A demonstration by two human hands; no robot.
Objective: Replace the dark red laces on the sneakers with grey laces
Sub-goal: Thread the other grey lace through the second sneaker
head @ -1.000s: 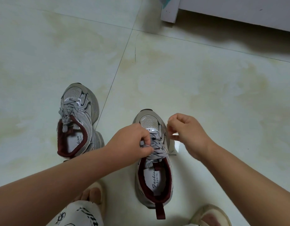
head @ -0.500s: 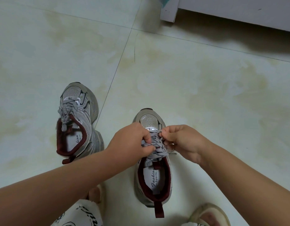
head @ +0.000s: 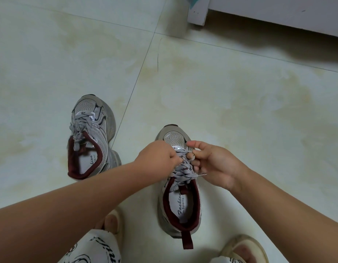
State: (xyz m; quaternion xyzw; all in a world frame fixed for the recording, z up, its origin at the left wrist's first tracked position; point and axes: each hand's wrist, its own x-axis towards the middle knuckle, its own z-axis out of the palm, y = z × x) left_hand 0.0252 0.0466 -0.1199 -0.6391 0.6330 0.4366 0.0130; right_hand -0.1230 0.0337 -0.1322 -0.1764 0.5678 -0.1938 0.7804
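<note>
The grey lace [head: 183, 168] already runs up the near-right sneaker [head: 180, 188], criss-crossed to the top eyelets above its dark red collar. The left hand [head: 156, 158] pinches the lace from the left, fingers curled, and the right hand [head: 212, 164] pinches it from the right, just over the eyelets. No dark red lace shows anywhere. The far-left sneaker [head: 92, 137] stands apart on the tiled floor [head: 240, 111], grey-laced too, its ends hanging loose at the tongue. Lacing looks nearly done; what seems left is snugging and perhaps tying. Slippered feet [head: 244, 249] sit nearest.
</note>
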